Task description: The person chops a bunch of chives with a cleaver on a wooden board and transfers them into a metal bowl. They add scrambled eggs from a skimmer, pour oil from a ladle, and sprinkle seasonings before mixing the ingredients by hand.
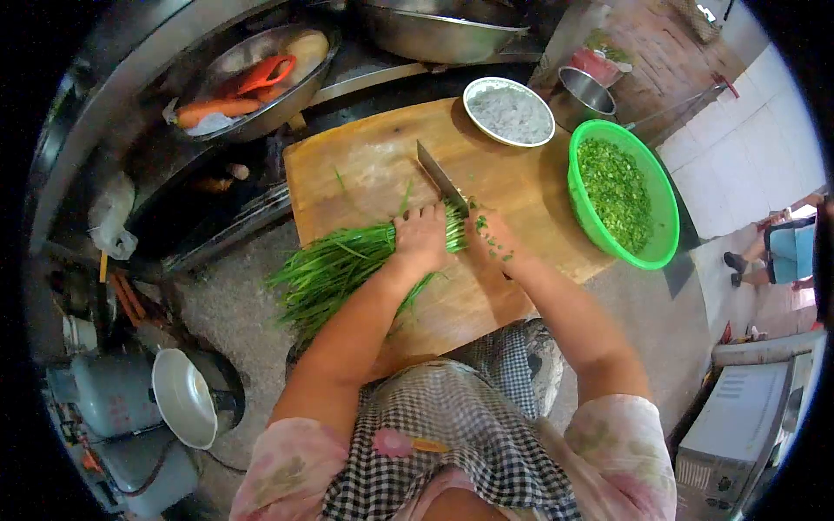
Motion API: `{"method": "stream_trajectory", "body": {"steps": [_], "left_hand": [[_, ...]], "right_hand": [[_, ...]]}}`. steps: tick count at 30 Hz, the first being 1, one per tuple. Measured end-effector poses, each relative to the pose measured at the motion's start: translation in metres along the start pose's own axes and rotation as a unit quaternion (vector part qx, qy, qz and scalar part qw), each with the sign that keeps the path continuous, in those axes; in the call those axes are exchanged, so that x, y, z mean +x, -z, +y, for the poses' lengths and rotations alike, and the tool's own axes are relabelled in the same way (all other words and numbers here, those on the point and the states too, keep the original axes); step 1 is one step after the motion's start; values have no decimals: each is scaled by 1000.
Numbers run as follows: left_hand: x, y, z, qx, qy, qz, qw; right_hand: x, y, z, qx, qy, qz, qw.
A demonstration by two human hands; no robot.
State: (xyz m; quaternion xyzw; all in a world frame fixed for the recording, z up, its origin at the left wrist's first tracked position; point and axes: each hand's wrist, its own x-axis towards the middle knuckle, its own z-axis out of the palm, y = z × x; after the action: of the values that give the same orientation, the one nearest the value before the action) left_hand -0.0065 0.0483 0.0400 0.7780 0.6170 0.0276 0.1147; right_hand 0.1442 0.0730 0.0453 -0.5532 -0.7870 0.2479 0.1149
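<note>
My left hand (421,236) presses down on a thick bunch of green chives (339,265), fingers curled over it near its cut end. The long leaves trail off to the left, past the edge of the wooden cutting board (365,156). In my right hand (489,236) is a kitchen knife (441,177), its blade slanting up and left beside the cut end of the bunch. My fingers hide its handle. Small green cut pieces stick to the back of my right hand. A few loose leaves lie on the board.
A bright green basin (669,211) of chopped greens stands right of the board. At the board's far edge sits a white bowl (546,130) of translucent pieces, near a metal pot (584,97). A metal pan (323,65) holds carrots. Gas cylinders (113,395) stand left; a person (786,247) is far right.
</note>
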Motion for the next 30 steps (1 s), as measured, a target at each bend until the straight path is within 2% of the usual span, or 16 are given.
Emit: {"method": "stream_trajectory", "body": {"steps": [2, 5, 7, 8, 9, 10, 12, 14, 19, 22, 25, 28, 30], "left_hand": [[-3, 5, 1, -23, 14, -7, 1000], [2, 0, -9, -52, 47, -10, 997], [9, -5, -17, -29, 69, -23, 997], [8, -7, -18, -35, 71, -15, 997], [9, -8, -18, -41, 73, -5, 996], [10, -8, -18, -48, 75, 8, 996], [12, -4, -18, -50, 79, -11, 996], [13, -3, -20, -50, 73, -17, 996], [24, -16, -40, -113, 23, 1, 993], [31, -12, -45, -181, -4, -12, 983], [44, -3, -45, -230, -46, 81, 969], [61, 11, -12, -203, -86, 90, 971], [70, 2, 6, -111, -49, 65, 991]], "right_hand": [[-10, 6, 2, 42, 36, 44, 998], [-56, -5, 34, 9, -44, 182, 982], [-98, 45, 10, 39, -114, 146, 982], [-119, 54, 15, 243, -191, 55, 949], [-140, 59, 24, 432, -255, -36, 864], [-160, 50, 39, 445, -222, -54, 866], [-190, 28, 54, 482, -282, -104, 823], [-199, 14, 43, 534, -287, -141, 783], [-150, -18, 11, 637, -270, -143, 708], [-117, -29, -7, 672, -245, -132, 686], [-114, -8, -11, 604, -209, -102, 763], [-126, 24, 11, 567, -211, -77, 792], [-146, 42, 27, 455, -230, -32, 860]]}}
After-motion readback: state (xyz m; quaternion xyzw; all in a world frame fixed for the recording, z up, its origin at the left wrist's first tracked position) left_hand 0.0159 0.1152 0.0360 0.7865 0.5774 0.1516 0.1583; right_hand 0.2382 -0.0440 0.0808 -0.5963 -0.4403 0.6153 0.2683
